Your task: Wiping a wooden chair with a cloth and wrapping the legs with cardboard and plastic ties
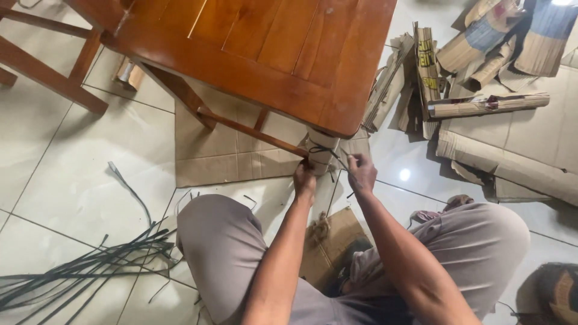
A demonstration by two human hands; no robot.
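At the frame's centre, the left hand [304, 180] presses against the cardboard-wrapped leg [321, 151] of the wooden desk [265, 54], seemingly to steady the wrap. The right hand [361, 173] pinches a thin dark cord [328, 150] looped around it, pulling it taut. More strips [90, 265] lie on the tiled floor [60, 168] at lower left.

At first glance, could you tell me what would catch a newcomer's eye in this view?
The glossy reddish wooden table fills the top centre. At its near corner, the left hand and right hand work a dark strap around the paper-wrapped table leg. A loose bundle of dark straps sprawls on the tiled floor at lower left, and torn cardboard sheets pile up at upper right.
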